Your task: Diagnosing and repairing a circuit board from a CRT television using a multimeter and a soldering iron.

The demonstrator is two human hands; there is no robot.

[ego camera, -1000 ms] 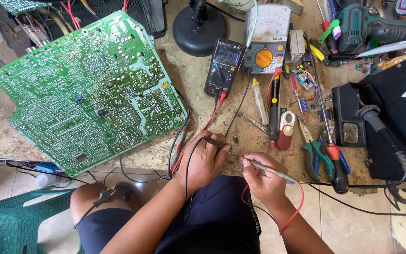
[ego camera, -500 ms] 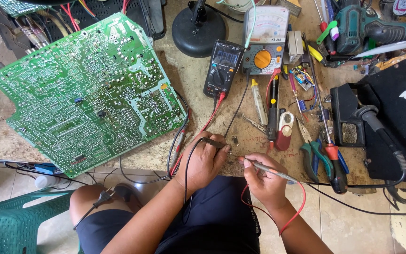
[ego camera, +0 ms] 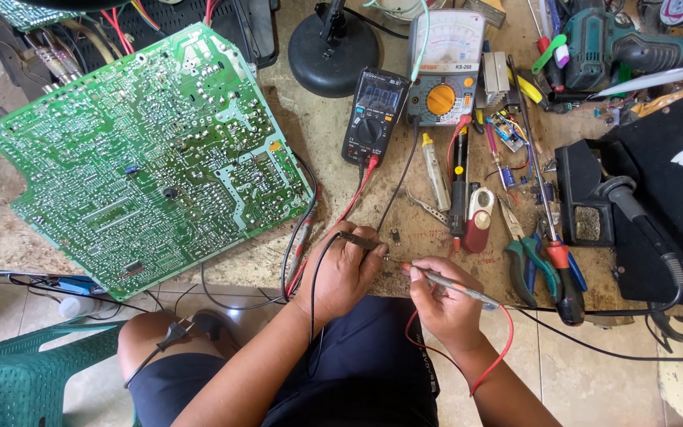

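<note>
Change: the hands have hardly moved over the last second; both probes stay tip to tip, so the test reading seems to be under way.
Left hand [ego camera: 345, 273]: closed around the black probe [ego camera: 357, 240], just below the black meter [ego camera: 375, 115].
Right hand [ego camera: 440, 296]: pinched shut on the red-lead probe [ego camera: 456, 286], below and right of that meter.
Part under test: a tiny piece between the probe tips, too small to identify, near the worktop [ego camera: 333, 138] edge.
Board [ego camera: 140, 154]: left of the meter, large, green, flat, speckled with shiny solder points.
Meter: dark, rectangular, round dial; a grey analogue meter [ego camera: 443, 67] sits just right of it.
Pliers [ego camera: 527, 265]: right of the meter, green rubbery handles.
</note>
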